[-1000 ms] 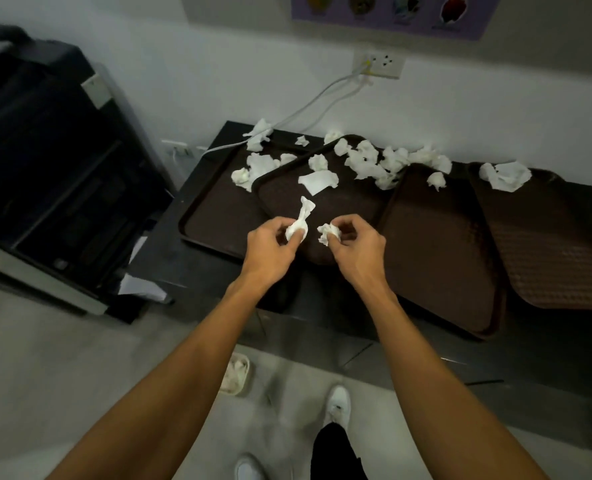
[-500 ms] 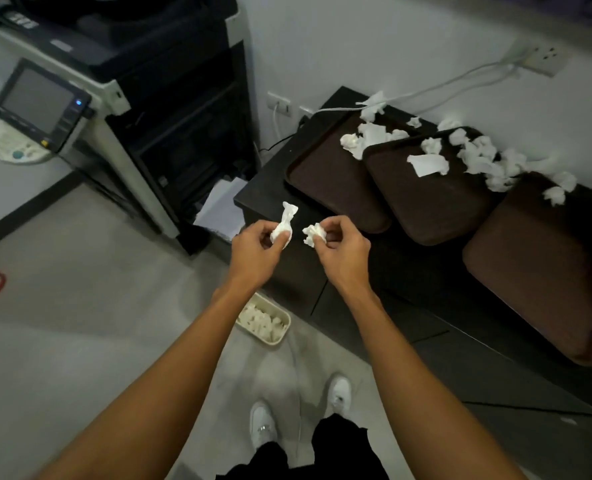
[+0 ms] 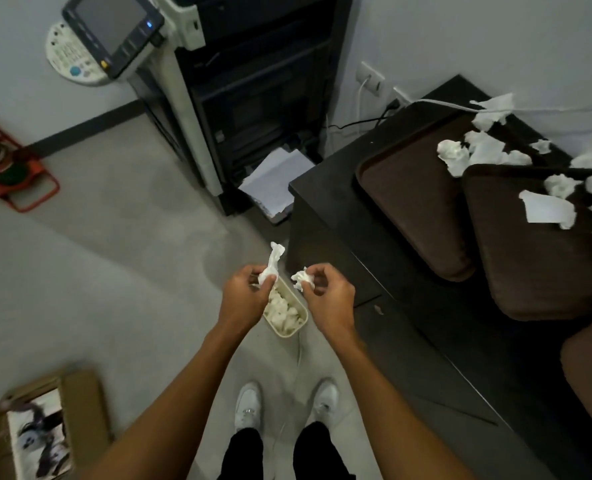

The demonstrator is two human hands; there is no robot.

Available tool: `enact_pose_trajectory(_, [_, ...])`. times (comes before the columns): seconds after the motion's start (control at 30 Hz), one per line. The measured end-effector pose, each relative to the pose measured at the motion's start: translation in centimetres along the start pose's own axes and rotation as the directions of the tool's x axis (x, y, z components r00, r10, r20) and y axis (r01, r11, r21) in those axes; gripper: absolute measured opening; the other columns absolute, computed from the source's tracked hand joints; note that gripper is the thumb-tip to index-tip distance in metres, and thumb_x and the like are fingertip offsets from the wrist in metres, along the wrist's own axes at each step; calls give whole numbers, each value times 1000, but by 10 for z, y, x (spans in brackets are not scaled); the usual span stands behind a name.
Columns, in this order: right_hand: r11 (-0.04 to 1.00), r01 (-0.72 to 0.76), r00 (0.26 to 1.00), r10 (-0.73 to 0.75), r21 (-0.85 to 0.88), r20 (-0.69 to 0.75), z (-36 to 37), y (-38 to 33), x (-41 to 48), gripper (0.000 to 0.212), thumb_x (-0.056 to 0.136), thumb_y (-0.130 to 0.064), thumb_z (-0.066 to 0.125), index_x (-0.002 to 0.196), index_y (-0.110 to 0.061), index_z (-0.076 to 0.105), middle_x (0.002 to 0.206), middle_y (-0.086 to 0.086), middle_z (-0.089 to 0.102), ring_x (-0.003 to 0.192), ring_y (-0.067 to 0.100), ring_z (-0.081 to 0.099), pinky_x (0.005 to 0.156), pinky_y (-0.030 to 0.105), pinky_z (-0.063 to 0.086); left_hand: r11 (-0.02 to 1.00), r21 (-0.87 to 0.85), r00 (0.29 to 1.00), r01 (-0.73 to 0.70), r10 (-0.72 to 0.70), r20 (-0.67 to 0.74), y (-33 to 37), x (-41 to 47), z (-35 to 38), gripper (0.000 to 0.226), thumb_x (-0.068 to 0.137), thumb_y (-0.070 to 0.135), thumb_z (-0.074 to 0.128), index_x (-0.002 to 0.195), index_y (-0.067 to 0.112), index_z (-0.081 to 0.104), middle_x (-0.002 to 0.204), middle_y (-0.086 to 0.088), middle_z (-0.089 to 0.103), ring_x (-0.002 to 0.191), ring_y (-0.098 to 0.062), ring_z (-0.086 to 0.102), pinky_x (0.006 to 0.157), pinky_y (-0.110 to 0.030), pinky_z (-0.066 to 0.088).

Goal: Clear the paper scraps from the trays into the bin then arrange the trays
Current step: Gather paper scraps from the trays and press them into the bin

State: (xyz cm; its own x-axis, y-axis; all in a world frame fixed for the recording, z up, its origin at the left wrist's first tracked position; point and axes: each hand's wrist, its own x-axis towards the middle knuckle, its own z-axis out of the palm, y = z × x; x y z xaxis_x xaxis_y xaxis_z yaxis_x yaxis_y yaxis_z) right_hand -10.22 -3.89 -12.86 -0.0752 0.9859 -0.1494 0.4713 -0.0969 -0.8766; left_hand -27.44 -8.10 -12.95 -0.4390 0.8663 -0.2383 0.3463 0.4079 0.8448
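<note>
The person stands on a grey floor beside a dark tabletop. The left hand pinches a twisted paper scrap in its fingers. The right hand grips a crumpled scrap in curled fingers. Both hover above a small cream bin on the floor, which has white scraps in it. Brown trays overlap on the tabletop, the near tray partly under the second tray. Loose scraps lie along their far ends near the wall. A photocopier stands in the corner with white sheets at its foot. A cardboard box sits at lower left.
</note>
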Motion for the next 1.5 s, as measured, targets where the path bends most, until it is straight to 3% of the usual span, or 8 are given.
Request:
enact_pose_trajectory(0.33, [992,-61,991,73,-108,116,94,130,49,19,90,-7,75,108,-12,70,112,3,66,95,15,71,69,7,54,981,75,984,180,-178,-23,-143,62,54,24,92,37,72,107,18,74,97,7,75,84,-6,66,77,-30,56])
enact_pose_trajectory(0.5, [985,-86,984,107,-153,141,150,191,79,19,91,-9,76,108,-15,70,111,-1,68,96,14,69,70,4,52,968,162,981,191,-194,3,-208,100,84,22,93,36,71,107,20,74,99,7,73,80,-6,61,66,-17,41])
enact_pose_trajectory(0.77, [939,-112,972,172,-326,161,231,288,119,17,97,-23,71,113,-17,70,112,-1,71,92,6,57,69,-3,37,966,154,978,206,-209,5,-297,150,127,22,93,33,71,109,19,74,99,8,73,80,0,59,65,-12,40])
enact_pose_trajectory(0.87, [945,-125,962,190,-301,195,259,319,126,18,95,-19,72,113,-18,70,116,2,72,107,19,66,88,18,55,963,162,976,217,-219,-4,-322,157,135,22,93,32,72,110,18,74,101,7,73,83,-6,61,68,-17,41])
enact_pose_trajectory(0.97, [913,-82,923,221,-400,315,274,345,124,36,97,-29,70,131,-18,67,130,4,69,119,23,64,104,42,53,954,177,969,244,-247,-4,-343,159,141,22,92,32,72,110,18,74,104,4,72,88,-13,63,74,-24,45])
enact_pose_trajectory(1.1, [820,-47,949,214,-570,230,262,369,119,37,98,-30,65,133,-20,64,134,5,64,124,24,56,101,39,52,943,230,969,241,-248,-1,-364,159,149,21,92,32,73,108,18,75,107,-4,66,89,-19,64,78,-30,50])
enact_pose_trajectory(1.27, [676,31,912,282,-736,297,237,399,112,68,93,-31,64,154,-14,41,158,9,42,142,29,40,114,47,42,941,257,970,220,-239,44,-373,160,169,23,91,33,73,109,18,73,104,-2,66,87,-19,65,76,-30,51])
enact_pose_trajectory(1.5, [710,26,852,353,-704,387,225,413,112,77,95,-26,61,162,-15,25,168,5,27,151,27,31,120,41,31,933,328,957,150,-220,190,-368,179,215,38,92,34,72,125,15,68,126,-8,66,107,-27,65,89,-33,51])
